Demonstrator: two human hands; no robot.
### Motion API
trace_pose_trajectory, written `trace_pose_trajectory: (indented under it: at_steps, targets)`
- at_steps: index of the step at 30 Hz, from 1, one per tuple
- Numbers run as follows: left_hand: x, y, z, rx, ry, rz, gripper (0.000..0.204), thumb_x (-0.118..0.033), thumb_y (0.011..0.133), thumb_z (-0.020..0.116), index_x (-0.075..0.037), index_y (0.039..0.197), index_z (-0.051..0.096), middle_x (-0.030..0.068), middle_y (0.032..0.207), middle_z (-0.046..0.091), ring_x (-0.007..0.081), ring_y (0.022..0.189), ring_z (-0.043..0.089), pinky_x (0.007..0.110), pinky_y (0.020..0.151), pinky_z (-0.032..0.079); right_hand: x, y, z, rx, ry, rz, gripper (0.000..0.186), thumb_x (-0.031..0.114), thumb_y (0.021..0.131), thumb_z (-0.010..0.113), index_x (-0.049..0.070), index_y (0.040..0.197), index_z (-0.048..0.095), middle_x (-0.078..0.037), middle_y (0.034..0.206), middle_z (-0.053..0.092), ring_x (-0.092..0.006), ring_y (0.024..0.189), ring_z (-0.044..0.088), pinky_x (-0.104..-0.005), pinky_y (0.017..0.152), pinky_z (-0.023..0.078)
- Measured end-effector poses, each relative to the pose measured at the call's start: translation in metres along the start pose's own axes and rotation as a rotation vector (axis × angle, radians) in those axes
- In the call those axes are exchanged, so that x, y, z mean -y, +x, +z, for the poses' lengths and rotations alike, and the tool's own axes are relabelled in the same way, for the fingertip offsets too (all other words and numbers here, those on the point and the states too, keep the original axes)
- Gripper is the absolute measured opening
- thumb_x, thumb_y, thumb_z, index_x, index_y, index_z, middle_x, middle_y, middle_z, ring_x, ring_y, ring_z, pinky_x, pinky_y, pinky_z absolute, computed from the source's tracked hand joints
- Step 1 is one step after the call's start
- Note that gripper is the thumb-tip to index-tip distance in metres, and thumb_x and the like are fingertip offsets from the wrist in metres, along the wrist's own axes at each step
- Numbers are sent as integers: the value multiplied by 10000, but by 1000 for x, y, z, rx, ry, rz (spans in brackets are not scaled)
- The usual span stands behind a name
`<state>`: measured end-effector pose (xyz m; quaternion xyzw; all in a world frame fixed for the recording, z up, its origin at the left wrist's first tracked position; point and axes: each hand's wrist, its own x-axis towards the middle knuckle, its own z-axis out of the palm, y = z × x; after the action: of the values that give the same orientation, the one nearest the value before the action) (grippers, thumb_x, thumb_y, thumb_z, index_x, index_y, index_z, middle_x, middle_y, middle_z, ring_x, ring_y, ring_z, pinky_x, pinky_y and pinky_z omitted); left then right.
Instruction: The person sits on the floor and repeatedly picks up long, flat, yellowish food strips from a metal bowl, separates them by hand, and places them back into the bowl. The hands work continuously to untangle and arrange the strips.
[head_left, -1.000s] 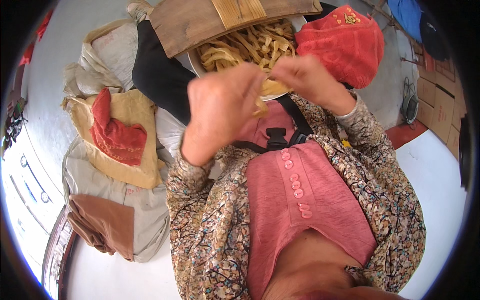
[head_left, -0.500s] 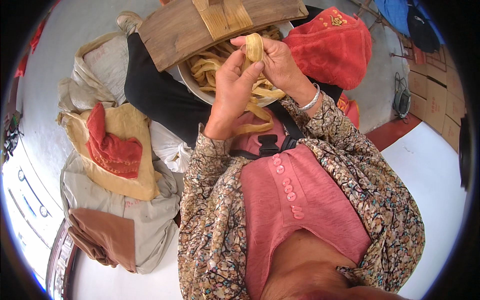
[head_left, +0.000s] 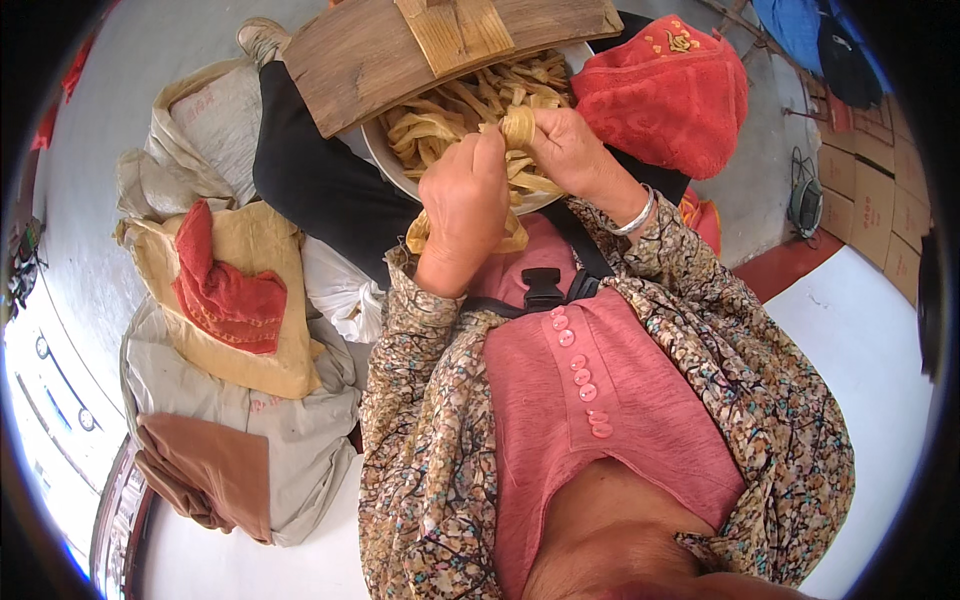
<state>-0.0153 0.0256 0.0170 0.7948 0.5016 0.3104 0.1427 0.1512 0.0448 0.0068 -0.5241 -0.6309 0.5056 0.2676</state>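
Note:
My left hand (head_left: 465,195) is closed around a pale yellow-brown flat strip (head_left: 517,126), with a loose length of it hanging below my fingers. My right hand (head_left: 570,150), a bracelet at its wrist, pinches the looped part of this same strip just beside my left hand. Both hands are over a round pale basin (head_left: 378,150) full of similar tangled strips (head_left: 420,128). A weathered wooden board (head_left: 350,70) with a lighter crosspiece rests across the basin's far side.
A red towel (head_left: 660,110) lies right of the basin. At the left are sacks (head_left: 190,110), a yellow cloth (head_left: 270,360) with a red cloth (head_left: 225,305) on it, and a white bag (head_left: 340,295). Cardboard boxes (head_left: 860,200) stand at the right, near a dark shoe-sized object (head_left: 806,205).
The looped strip has moved lower and slightly right. My left hand's fingers have curled over, and my right hand's fingers have closed further round the loop.

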Motion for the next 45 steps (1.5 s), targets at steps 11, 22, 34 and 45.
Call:
trace_pose_trajectory:
  at_steps: [11, 22, 34, 45]
  targets:
    - [-4, 4, -6, 138, -620, -227, 339, -52, 814, 626, 8, 1144, 578, 178, 1110, 607, 333, 1015, 597, 375, 868, 477, -16, -8, 10, 202, 1150, 355, 227, 182, 929, 597, 24, 1082, 654, -20, 1076, 639, -141, 991, 603, -296, 879, 482]
    - [8, 19, 3, 141, -600, -596, 227, -232, 919, 554, -9, 957, 573, 99, 698, 580, 240, 588, 560, 341, 527, 425, 21, 6, 4, -254, -93, -453, 115, 5, 840, 591, -30, 920, 667, -116, 1106, 598, -229, 1025, 580, -300, 883, 447]
    - [11, -23, -29, 101, -337, -304, 98, -81, 864, 630, -50, 955, 615, 95, 761, 611, 256, 636, 606, 350, 568, 481, 10, 8, -22, 18, 628, -11, 197, 124, 946, 570, -14, 1066, 643, -42, 1226, 539, -126, 1080, 545, -262, 906, 455]
    - [9, 10, -42, 183, -56, 84, 110, -71, 830, 653, -68, 917, 586, 104, 777, 590, 322, 680, 599, 383, 573, 459, 37, 7, -55, 219, -477, -246, 251, 297, 854, 628, 52, 908, 628, -165, 768, 624, -350, 740, 624, -426, 625, 479]
